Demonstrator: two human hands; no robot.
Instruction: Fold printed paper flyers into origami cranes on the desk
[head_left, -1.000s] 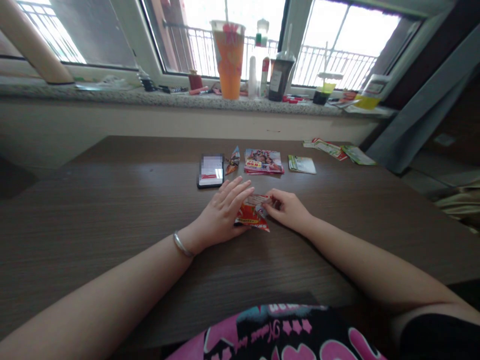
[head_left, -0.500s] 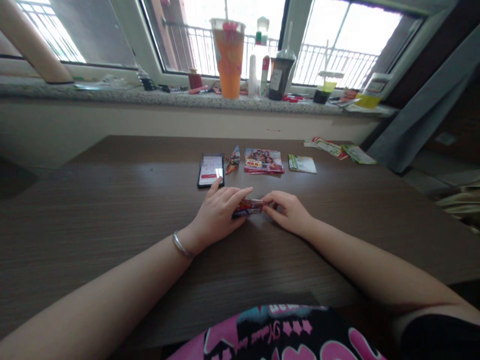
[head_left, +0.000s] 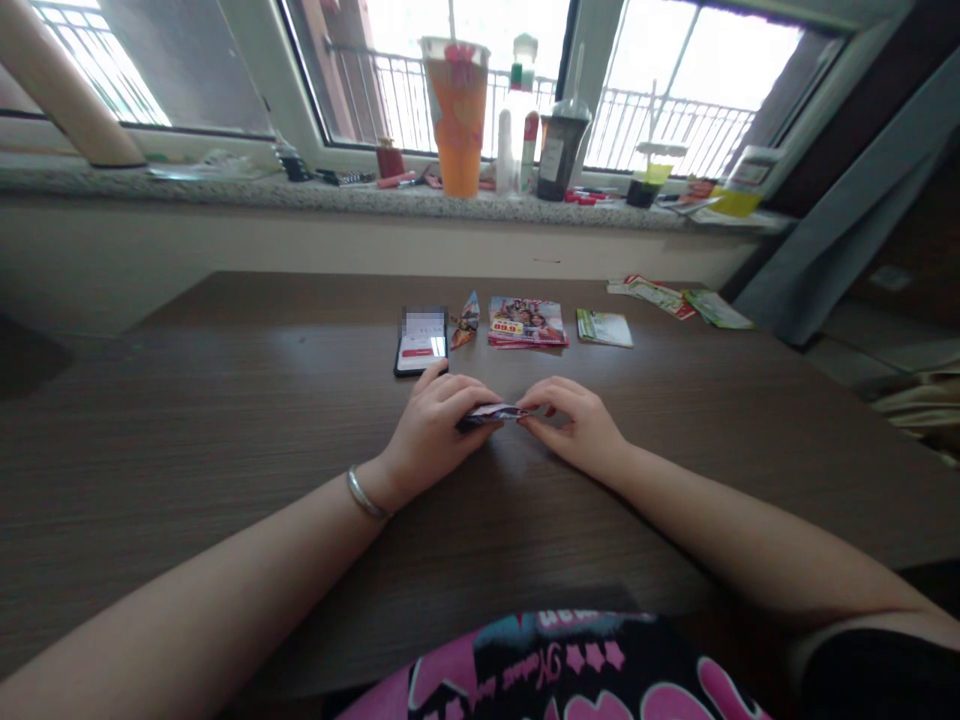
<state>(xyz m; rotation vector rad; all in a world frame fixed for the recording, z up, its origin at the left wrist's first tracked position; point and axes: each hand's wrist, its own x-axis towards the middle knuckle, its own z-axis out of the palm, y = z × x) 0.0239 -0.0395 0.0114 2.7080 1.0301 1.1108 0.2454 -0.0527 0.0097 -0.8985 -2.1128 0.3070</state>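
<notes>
A small folded piece of printed paper (head_left: 491, 412) lies between my two hands on the brown wooden table (head_left: 225, 420). My left hand (head_left: 431, 430), with a silver bangle on the wrist, curls its fingers over the paper's left end. The fingers of my right hand (head_left: 574, 425) pinch its right end. Much of the paper is hidden under my fingers.
Beyond my hands lie a phone (head_left: 421, 340) with a lit screen, a folded paper figure (head_left: 466, 320), a stack of printed leaflets (head_left: 526, 322) and more leaflets (head_left: 604, 328) to the right. The window sill (head_left: 300, 195) holds an orange cup (head_left: 457, 115), bottles and a dark cup (head_left: 560, 150).
The paper lay flatter and showed red print a second ago; it is now folded into a narrow strip. My left fingers have curled from flat to closed over it.
</notes>
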